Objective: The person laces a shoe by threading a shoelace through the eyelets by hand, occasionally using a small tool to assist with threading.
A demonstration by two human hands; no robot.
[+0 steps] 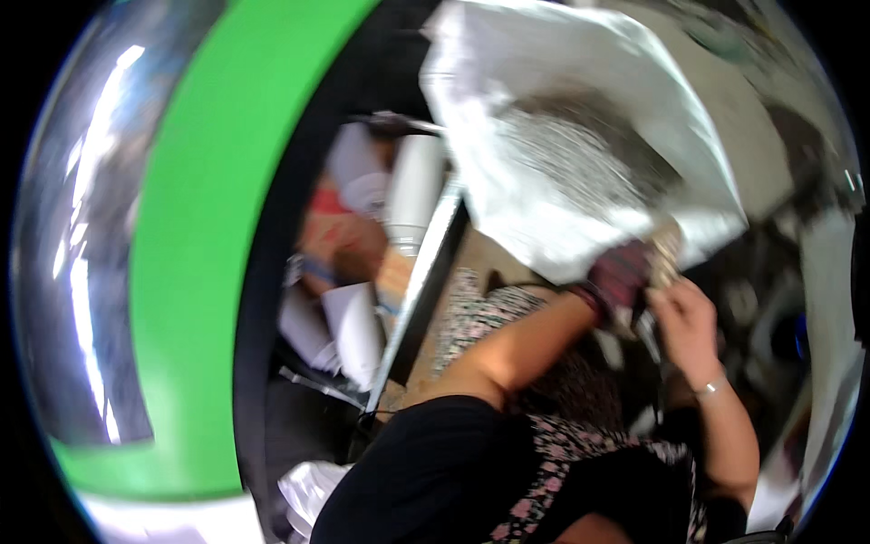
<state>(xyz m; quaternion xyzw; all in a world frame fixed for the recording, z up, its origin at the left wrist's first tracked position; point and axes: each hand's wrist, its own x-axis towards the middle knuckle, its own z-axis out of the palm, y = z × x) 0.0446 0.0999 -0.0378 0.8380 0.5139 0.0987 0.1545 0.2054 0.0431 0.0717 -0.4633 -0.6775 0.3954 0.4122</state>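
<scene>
My left hand (621, 279) wears a dark maroon glove and is at the near rim of a large white sack (489, 195). Inside the sack lies a mass of fine grey, wire-like strands (580, 159). My bare right hand (686, 319) is closed, its fingers gripping the lower end of a tan, ridged piece (664, 254). That piece touches the gloved hand. Blur hides whether it is part of the glove or a separate thing, and how the left fingers are bent.
Left of the sack, a metal-edged bin (419, 272) holds several white cylinders (415, 186) and brown cardboard (392, 276). A broad green panel (195, 227) curves along the left. Floral cloth (535, 490) covers my front. Dark clutter lies to the right of my hands.
</scene>
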